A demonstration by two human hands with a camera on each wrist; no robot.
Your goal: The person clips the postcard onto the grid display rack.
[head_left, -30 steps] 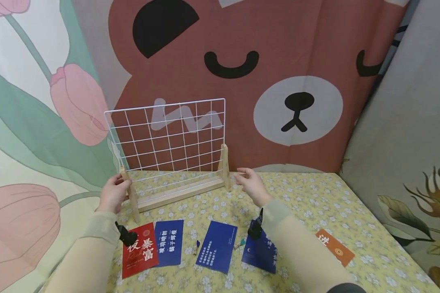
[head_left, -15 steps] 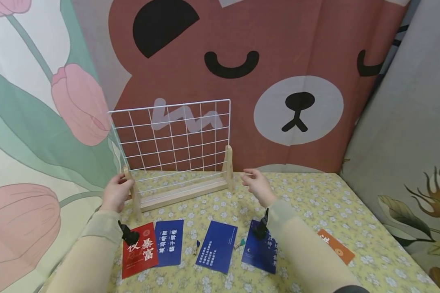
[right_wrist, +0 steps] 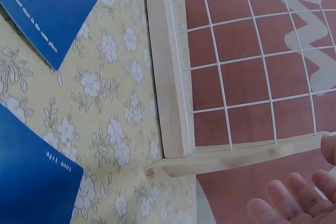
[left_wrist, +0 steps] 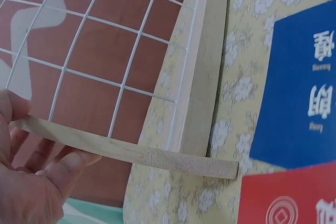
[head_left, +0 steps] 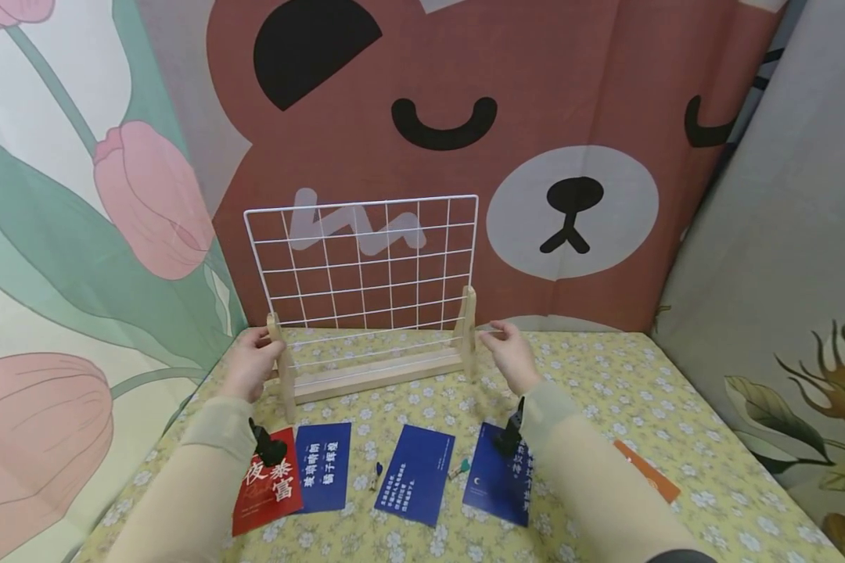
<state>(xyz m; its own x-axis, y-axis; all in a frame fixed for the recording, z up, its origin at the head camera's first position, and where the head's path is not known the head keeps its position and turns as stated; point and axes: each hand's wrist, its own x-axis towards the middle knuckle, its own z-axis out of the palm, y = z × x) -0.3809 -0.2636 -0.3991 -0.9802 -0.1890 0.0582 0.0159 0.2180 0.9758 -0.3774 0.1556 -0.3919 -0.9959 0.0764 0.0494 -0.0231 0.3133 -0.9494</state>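
In the head view, one white wire grid (head_left: 360, 263) stands upright on the flowered tablecloth (head_left: 570, 407), between your hands and beyond the cards. Its long axis runs left to right, the right end set a little farther from you, and its broad face is turned your way. Two wooden uprights hold it, the left upright (head_left: 285, 375) and the right upright (head_left: 469, 336), joined by one wooden bar (head_left: 380, 375). Nearer you lie five cards: one red card (head_left: 266, 500), three blue cards (head_left: 415, 475) and one orange card (head_left: 648, 475). Two small objects, too small to identify, flank the middle blue one.

In the left wrist view, your left hand (head_left: 248, 366) grips the upper part of the left upright, which meets the bar nearly square; the red card and one blue card show.

In the right wrist view, your right hand (head_left: 512, 358) has loosely bent fingers, grasping nothing visible, just beside the right upright; you cannot tell whether they touch. Two blue cards show
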